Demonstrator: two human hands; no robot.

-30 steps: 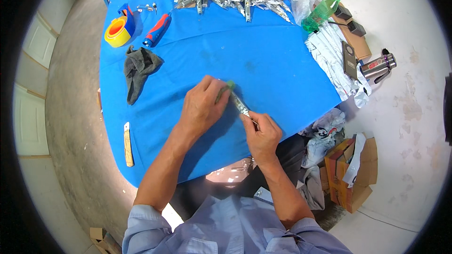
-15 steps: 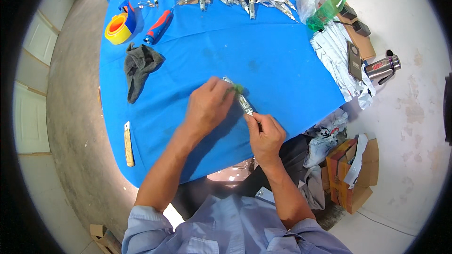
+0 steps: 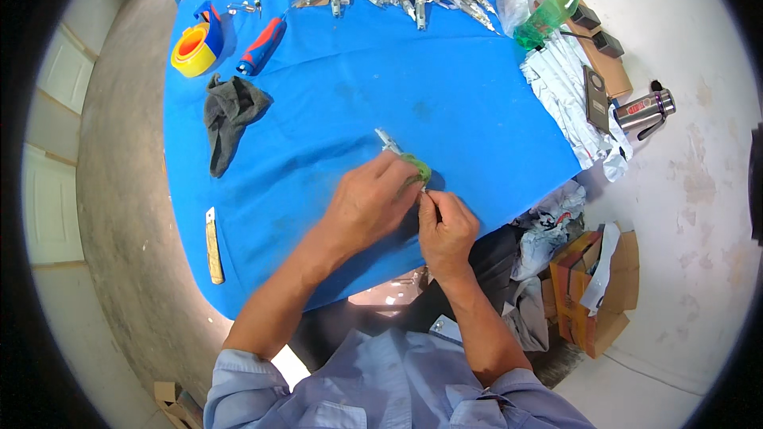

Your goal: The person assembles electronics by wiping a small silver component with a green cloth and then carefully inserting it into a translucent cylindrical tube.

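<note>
While curled, left hand (image 3: 369, 205) over metal piece (image 3: 389, 141)

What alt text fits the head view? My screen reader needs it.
Both hands, left hand and right hand, grip a small metal part with a green piece over a blue table. A grey rag lies farther left.
</note>
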